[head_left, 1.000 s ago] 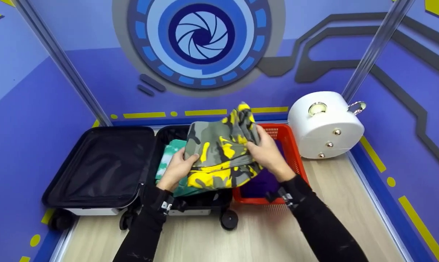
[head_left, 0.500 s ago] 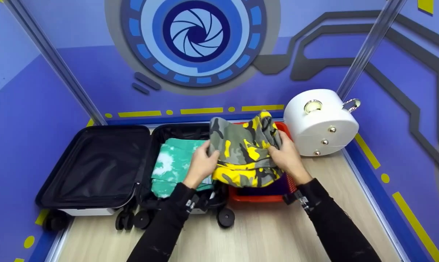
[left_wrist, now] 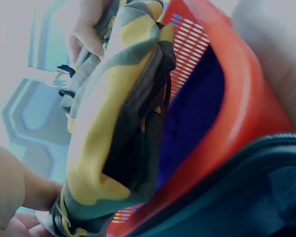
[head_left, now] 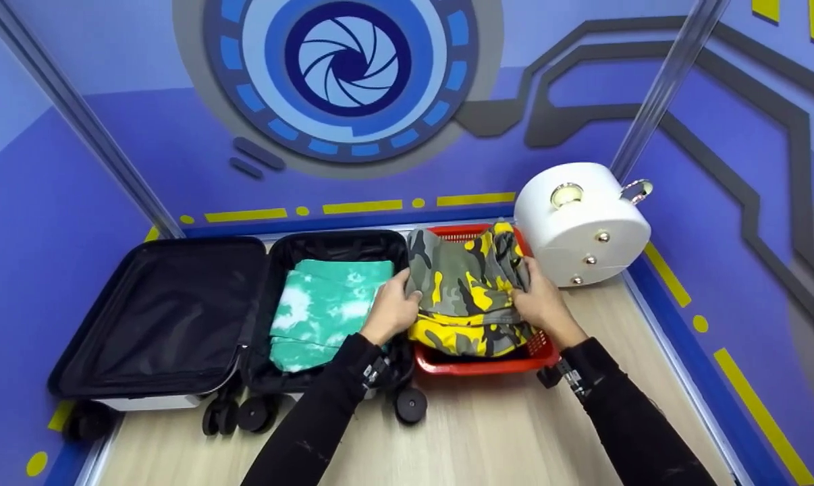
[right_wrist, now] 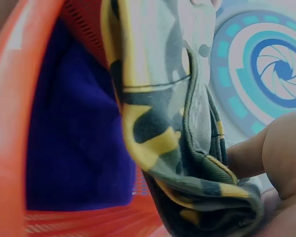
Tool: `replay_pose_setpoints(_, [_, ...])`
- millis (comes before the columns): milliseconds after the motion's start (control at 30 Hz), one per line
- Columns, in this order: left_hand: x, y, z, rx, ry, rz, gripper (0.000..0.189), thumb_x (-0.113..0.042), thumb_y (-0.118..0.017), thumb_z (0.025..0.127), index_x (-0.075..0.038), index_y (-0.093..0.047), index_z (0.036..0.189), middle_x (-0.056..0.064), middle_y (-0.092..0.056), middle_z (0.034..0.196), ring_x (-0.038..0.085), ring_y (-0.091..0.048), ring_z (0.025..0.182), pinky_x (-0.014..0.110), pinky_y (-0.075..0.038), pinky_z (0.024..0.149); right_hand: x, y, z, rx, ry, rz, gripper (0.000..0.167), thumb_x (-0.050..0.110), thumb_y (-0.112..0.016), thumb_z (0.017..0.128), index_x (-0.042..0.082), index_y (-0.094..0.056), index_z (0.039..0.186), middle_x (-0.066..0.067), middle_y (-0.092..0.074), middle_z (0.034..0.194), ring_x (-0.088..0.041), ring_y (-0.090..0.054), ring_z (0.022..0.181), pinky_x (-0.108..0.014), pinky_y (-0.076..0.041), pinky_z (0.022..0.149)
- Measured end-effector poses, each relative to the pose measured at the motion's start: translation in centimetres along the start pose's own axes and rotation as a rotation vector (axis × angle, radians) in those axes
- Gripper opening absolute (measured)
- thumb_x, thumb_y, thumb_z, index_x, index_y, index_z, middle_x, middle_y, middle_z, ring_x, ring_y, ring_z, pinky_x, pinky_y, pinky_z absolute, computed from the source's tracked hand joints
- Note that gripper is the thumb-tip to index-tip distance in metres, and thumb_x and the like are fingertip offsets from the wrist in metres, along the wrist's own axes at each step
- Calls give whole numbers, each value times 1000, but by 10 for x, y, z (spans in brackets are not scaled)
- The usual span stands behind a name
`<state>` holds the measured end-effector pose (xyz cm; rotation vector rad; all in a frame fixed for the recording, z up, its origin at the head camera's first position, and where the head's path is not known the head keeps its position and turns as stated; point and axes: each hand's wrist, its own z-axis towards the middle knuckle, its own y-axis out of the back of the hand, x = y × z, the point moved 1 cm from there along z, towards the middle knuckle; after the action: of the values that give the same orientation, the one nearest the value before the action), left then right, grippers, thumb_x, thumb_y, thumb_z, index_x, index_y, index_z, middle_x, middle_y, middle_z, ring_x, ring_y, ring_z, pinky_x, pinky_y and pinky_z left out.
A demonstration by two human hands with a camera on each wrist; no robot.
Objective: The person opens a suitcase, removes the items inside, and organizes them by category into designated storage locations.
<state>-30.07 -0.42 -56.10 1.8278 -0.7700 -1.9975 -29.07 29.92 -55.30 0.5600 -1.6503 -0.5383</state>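
Observation:
A folded camouflage garment point(head_left: 462, 287) in grey, black and yellow hangs over the red basket point(head_left: 478, 367) in the head view. My left hand point(head_left: 390, 310) pinches its left side, thumb on top. On the opposite side, my right hand point(head_left: 545, 305) grips the bunched edge, also seen in the right wrist view, where the fingers point(right_wrist: 249, 157) are at the fold. Beneath the garment, dark purple cloth point(right_wrist: 84, 128) lies in the basket; it also shows in the left wrist view, while the garment hides most of it from the head camera.
An open black-lined suitcase point(head_left: 157, 304) stands left of the basket, its wheels point(head_left: 410, 405) towards me. Green-and-white tie-dyed cloth point(head_left: 329, 310) lies folded in its right half. A white drum-shaped case point(head_left: 582, 226) with gold studs stands behind right. Walls enclose the back and sides.
Both hands have carried the camouflage garment right and lower, from partly over the suitcase to over the basket. The tie-dyed cloth is now in full view. The head view has shifted slightly.

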Motion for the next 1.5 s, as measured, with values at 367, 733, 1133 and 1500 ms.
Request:
replay_pose_setpoints(367, [7, -23, 0, 33, -2, 7, 62, -12, -63, 108, 1, -44, 166, 25, -54, 166, 41, -53, 155, 50, -44, 129, -25, -10, 8, -77, -28, -73, 76, 6, -57, 98, 11, -31, 169, -40, -50, 160, -57, -54, 143, -69, -44, 120])
replay_pose_setpoints(733, [0, -26, -8, 113, -41, 74, 52, 1, -56, 105, -10, -64, 155, 19, -65, 157, 34, -73, 103, 35, -52, 85, -31, -29, 19, -72, 2, -157, 73, -3, -55, 91, 8, -36, 161, -39, -59, 151, -51, -64, 126, -61, -54, 104])
replay_pose_setpoints(1133, [-4, -19, -20, -52, -40, 229, 25, -22, -65, 109, -11, -85, 118, 9, -84, 107, 34, -75, 102, 46, -60, 93, -8, -38, 8, 47, -1, -266, 70, 21, -56, 112, 4, -27, 174, -34, -23, 178, -56, -30, 163, -67, -32, 131])
replay_pose_setpoints(1500, [43, 60, -17, -129, 126, 324, 39, -30, -62, 108, -7, -77, 136, 17, -81, 127, 42, -77, 115, 57, -61, 96, 35, -57, -18, -68, 160, -289, 47, 15, -65, 107, 10, -64, 154, -29, -25, 179, -59, -20, 166, -73, -28, 131])
